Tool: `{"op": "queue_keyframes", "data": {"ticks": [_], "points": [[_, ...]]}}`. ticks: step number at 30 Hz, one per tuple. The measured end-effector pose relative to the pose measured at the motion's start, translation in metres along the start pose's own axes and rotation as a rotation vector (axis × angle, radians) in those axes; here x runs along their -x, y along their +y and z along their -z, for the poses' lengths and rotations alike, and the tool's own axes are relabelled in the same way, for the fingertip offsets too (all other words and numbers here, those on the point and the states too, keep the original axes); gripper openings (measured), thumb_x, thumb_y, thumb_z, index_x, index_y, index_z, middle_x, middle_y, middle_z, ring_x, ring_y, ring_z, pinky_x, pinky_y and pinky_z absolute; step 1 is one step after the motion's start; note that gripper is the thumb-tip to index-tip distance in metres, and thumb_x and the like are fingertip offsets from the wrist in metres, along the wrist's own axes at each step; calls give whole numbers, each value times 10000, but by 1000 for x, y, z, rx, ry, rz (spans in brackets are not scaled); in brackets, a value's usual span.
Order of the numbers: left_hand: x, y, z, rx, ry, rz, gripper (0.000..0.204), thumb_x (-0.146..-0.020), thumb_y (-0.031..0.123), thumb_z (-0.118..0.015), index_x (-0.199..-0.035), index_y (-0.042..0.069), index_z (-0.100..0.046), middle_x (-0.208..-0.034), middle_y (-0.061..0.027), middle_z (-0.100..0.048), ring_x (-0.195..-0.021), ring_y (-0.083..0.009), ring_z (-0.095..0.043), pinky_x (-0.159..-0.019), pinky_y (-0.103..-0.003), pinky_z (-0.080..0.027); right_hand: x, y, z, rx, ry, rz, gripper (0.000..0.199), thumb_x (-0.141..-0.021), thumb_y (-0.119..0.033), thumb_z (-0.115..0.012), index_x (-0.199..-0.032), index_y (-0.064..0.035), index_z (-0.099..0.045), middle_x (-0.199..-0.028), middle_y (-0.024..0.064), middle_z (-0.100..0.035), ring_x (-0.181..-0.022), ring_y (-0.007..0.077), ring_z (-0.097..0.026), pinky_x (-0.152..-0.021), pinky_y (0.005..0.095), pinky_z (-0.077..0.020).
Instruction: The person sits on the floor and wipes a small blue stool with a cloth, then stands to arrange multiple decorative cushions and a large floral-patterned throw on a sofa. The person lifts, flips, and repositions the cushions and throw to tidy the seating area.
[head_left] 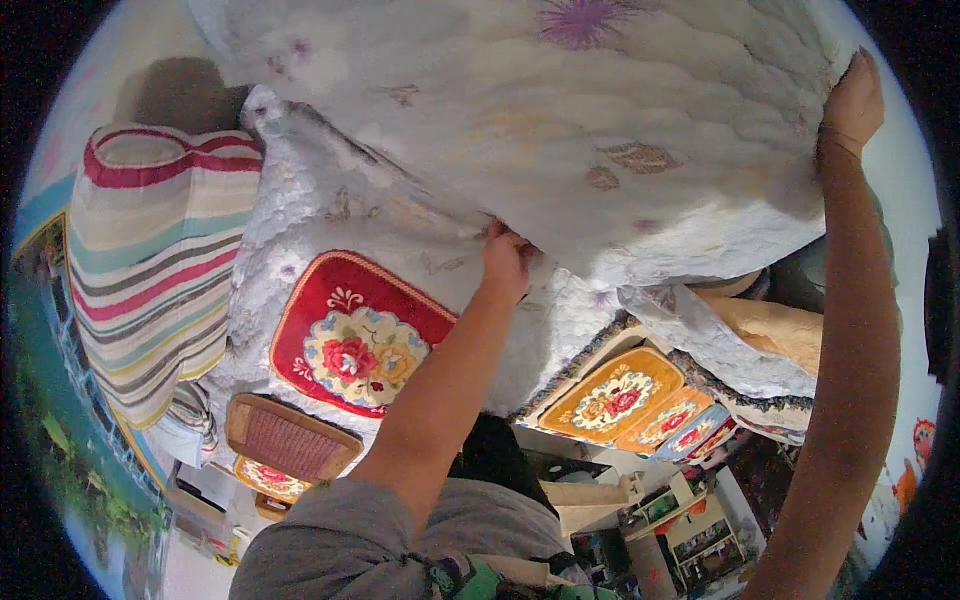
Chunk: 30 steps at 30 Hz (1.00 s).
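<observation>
White quilt (560, 150) slants up rt, axis unclr; L grip (507, 262), R grip (857, 102) clenching it.

On the left, the pale wall (160, 35) carries a soft dark shadow (185, 90), and lower there is a large picture (65, 360) in blue and green, with a narrow golden edge. On the right, the wall (912, 270) is whitish blue and has a small orange figure (905, 485). At the lower edge, pale shelves (735, 510) are crowded with objects too small to tell.
</observation>
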<state>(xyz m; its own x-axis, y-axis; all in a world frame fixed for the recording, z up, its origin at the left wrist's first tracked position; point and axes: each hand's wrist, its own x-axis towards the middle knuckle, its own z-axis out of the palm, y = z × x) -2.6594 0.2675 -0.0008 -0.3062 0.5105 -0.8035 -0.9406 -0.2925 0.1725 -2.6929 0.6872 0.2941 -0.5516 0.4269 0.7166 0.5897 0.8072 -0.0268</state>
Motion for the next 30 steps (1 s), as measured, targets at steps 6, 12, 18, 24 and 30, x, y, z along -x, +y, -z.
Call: {"op": "queue_keyframes", "data": {"ticks": [6, 12, 18, 24, 30], "points": [[29, -21, 25, -493, 238, 182, 388, -730, 63, -563, -1116, 35, -541, -959, -46, -600, -869, -178, -567, -728, -343, -472, 10, -34, 11, -155, -65, -287, 499, -918, -371, -445, -1215, -2, -600, -1222, 159, -614, -1105, 265, -580, -972, 308, -401], [13, -38, 2, -154, 160, 180, 207, -742, 129, -600, -943, 80, -588, -908, -41, -587, -824, -164, -539, -659, -340, -444, -3, -41, 3, -105, -23, -216, 499, -923, -366, -438, -1213, 8, -595, -1214, 170, -616, -1134, 254, -566, -983, 308, -392], [15, -47, 7, -197, 154, 364, 126, -785, 81, -561, -909, 60, -574, -849, -75, -567, -836, -216, -551, -817, -370, -463, 2, -30, 7, -105, -15, -230, 505, -900, -416, -450, -1194, -41, -616, -1170, 162, -637, -1086, 300, -593, -948, 350, -424], [0, -25, 25, -80, -192, 536, 176, -841, 102, -558, -987, 3, -573, -987, -118, -639, -946, -247, -604, -895, -402, -479, -8, -44, -2, -153, -59, -318, 511, -886, -443, -467, -1179, -56, -627, -1083, 164, -667, -1010, 307, -623, -898, 367, -455], [-38, 168, 54, -835, -107, 51, 176, -839, 111, -585, -988, 34, -640, -926, -96, -679, -806, -211, -655, -701, -345, -535, 0, -63, 10, -218, -97, -452, 480, -912, -357, -453, -1212, -13, -601, -1227, 172, -604, -1125, 251, -559, -983, 293, -382]]}}
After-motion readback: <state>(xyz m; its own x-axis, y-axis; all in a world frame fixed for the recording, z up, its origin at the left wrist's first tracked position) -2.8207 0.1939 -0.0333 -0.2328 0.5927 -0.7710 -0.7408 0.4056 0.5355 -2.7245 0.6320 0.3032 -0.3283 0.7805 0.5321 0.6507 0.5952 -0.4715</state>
